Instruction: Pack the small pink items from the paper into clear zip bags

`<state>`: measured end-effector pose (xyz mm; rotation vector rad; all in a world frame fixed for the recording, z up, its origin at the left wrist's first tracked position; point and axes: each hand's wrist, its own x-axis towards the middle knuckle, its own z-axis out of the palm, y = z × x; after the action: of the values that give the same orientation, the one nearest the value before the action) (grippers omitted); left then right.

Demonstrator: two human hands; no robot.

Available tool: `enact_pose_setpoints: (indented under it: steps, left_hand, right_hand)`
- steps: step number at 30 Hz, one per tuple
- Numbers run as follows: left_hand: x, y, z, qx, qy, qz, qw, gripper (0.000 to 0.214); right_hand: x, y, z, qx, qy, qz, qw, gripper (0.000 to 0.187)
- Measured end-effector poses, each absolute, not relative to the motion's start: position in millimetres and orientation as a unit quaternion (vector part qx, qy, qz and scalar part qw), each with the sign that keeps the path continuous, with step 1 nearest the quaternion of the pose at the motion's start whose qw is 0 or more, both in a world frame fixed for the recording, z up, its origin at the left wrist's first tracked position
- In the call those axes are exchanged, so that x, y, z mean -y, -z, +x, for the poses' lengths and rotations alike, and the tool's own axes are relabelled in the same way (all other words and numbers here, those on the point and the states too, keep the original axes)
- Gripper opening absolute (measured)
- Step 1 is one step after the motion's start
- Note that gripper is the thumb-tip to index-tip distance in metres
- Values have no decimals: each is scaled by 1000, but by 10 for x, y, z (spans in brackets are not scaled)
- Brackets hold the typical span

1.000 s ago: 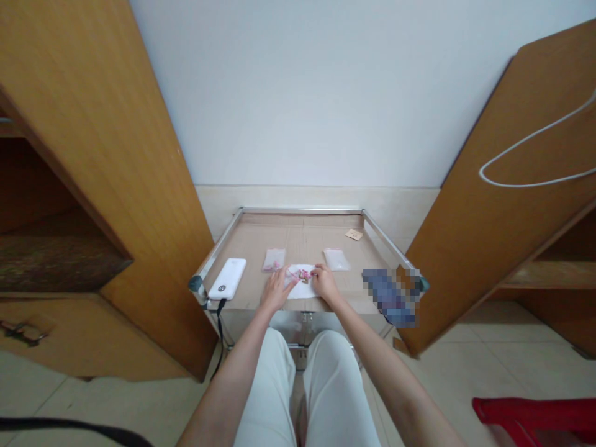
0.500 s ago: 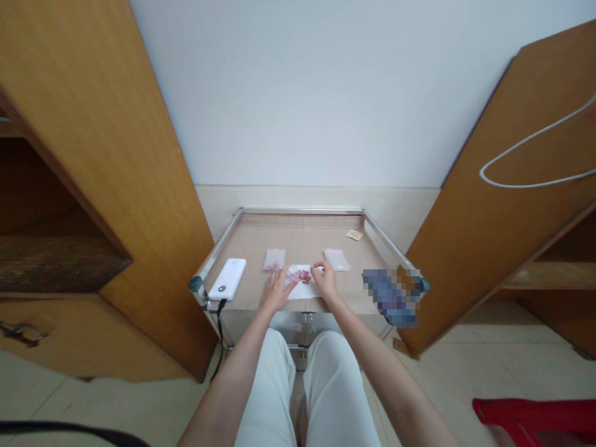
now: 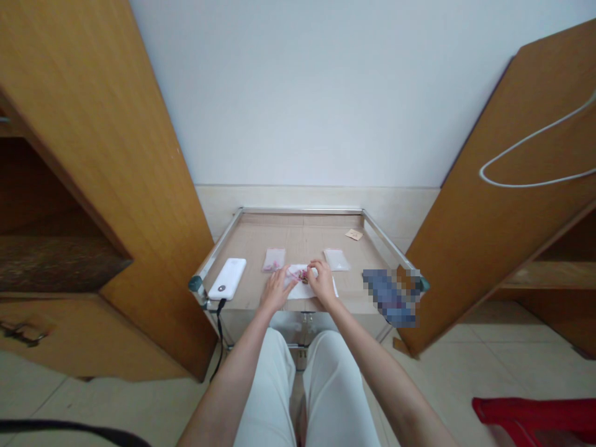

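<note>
A white sheet (image 3: 298, 290) lies at the near edge of a metal-framed table (image 3: 302, 211), with a small heap of pink and brown bits (image 3: 302, 275) on it. My left hand (image 3: 276, 290) rests flat on the sheet's left side, fingers spread. My right hand (image 3: 320, 280) is at the heap's right side with its fingertips pinched at the bits; whether a bit is held is too small to tell.
A white power bank (image 3: 228, 279) with a black cable lies at the table's left. Two small clear bags, one (image 3: 274, 259) with pink bits and one (image 3: 336, 259) pale, sit behind the sheet. A tan tag (image 3: 354, 234) lies far right. Wooden doors flank the table.
My right hand has slid a little left onto the heap of bits and its fingers have closed into a pinch. My left hand has stayed put.
</note>
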<state>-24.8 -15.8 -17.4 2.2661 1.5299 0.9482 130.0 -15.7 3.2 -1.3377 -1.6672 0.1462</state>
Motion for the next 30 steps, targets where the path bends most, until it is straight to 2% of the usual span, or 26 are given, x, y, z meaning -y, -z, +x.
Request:
enact_pose_setpoints:
  steps: [7, 12, 16, 21, 24, 26, 30]
  left_hand:
    - [158, 185, -242, -530, -326, 773, 123, 48]
    - [168, 166, -243, -522, -331, 776, 124, 47]
    - [167, 169, -245, -520, -330, 779, 120, 47]
    - [156, 190, -245, -529, -329, 773, 122, 48]
    - [151, 194, -245, -528, -328, 774, 123, 48]
    - [150, 193, -243, -530, -325, 774, 123, 48]
    - [150, 189, -241, -529, -326, 774, 122, 47]
  right_hand:
    - [222, 36, 1379, 765, -31, -555, 326, 7]
    - [175, 52, 1375, 776, -39, -558, 291, 5]
    - [139, 67, 1367, 764, -70, -545, 337, 5]
    - [124, 24, 1302, 639, -157, -557, 507, 12]
    - [105, -27, 1219, 558, -201, -566, 573, 17]
    - [92, -61, 1161, 548, -215, -560, 582, 19]
    - [100, -102, 1103, 629, -217, -517, 538, 27]
